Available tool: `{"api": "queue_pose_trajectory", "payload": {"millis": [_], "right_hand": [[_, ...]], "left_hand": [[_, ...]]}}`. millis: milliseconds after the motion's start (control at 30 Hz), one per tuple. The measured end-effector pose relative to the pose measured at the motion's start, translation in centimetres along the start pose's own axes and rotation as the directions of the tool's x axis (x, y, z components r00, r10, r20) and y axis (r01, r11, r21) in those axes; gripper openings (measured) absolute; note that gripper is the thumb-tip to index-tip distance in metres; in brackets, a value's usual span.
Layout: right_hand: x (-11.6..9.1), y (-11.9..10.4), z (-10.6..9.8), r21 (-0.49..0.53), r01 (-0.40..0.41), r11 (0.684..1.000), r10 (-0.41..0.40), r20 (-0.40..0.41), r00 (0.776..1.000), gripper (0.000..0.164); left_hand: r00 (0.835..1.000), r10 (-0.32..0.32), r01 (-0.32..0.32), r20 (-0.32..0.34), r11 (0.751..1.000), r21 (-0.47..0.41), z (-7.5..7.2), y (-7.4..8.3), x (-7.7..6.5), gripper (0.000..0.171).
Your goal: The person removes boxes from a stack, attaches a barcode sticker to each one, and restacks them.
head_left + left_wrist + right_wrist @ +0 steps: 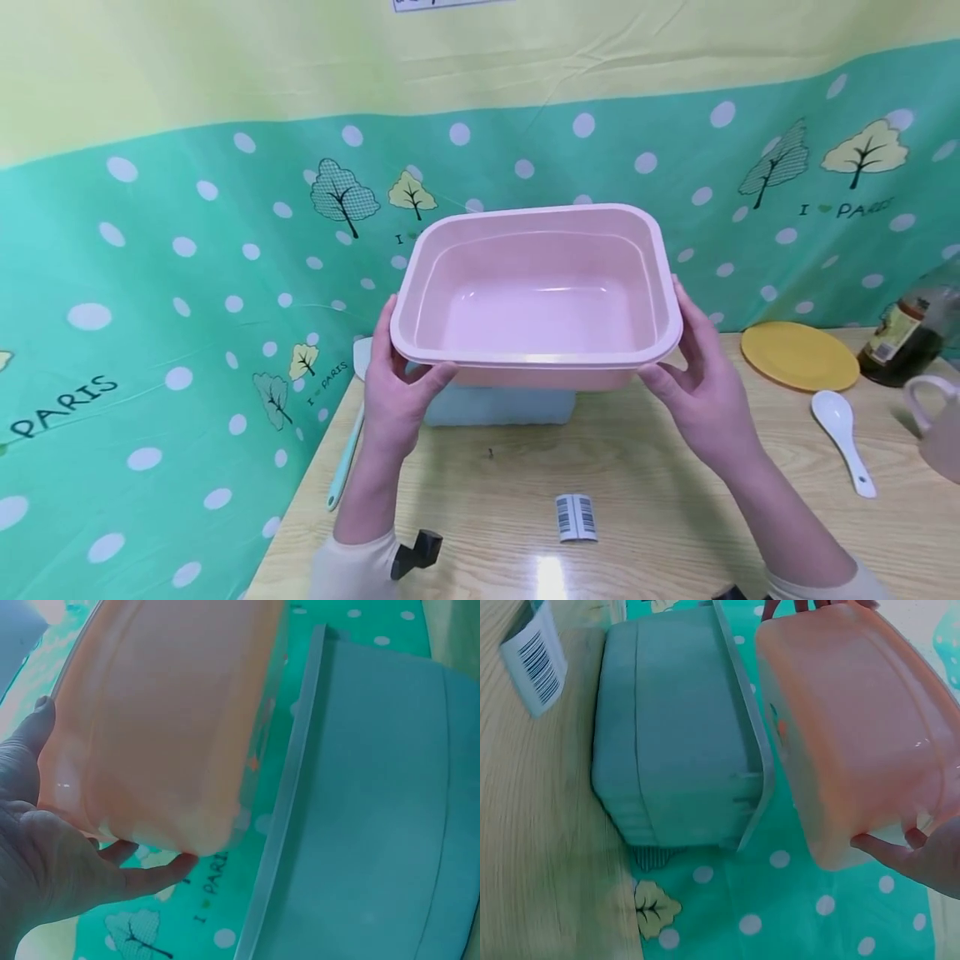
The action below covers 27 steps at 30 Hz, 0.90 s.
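Wears an off-white left sleeve at bottom centre-left, with a black, block-ended wrist strap; at bottom right, shows a matching right sleeve.

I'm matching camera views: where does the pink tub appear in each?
Head: the pink tub is near centre.
Left wrist: the pink tub is upper left.
Right wrist: the pink tub is upper right.
Shared landmark: the blue-green bin, partly hidden in the head view.
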State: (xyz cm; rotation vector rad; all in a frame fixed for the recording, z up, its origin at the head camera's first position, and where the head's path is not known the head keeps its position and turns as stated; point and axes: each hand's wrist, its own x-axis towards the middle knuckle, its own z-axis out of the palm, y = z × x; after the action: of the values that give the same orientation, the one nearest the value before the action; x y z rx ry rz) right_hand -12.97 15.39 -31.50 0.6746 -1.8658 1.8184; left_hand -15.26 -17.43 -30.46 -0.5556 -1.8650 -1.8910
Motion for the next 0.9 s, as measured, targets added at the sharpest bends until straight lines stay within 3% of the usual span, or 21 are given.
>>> {"api": "queue_pose_trajectory", "payload": {"millis": [467, 733, 900], "right_hand": [[-2.3, -1.0, -4.4, -0.046, -0.013, 0.999, 0.009, -0.078, 0.997, 0.08], [-3.4, -0.8, -6.8, 0.107, 0.097, 0.99, -0.085, -0.109, 0.99, 0.077], [-4.0, -0.8, -8.1, 0.108, 0.109, 0.988, -0.094, -0.135, 0.986, 0.076]], "left_hand": [[0.996, -0.003, 0.003, 0.095, 1.0, 0.003, 4.4, -0.9, -0.5, 0.096], [0.99, 0.002, 0.004, 0.144, 0.999, -0.041, 7.0, -1.1, -0.1, 0.098], [0.985, 0.011, 0.002, 0.173, 0.997, -0.072, 8.6, -1.4, 0.1, 0.099]]}}
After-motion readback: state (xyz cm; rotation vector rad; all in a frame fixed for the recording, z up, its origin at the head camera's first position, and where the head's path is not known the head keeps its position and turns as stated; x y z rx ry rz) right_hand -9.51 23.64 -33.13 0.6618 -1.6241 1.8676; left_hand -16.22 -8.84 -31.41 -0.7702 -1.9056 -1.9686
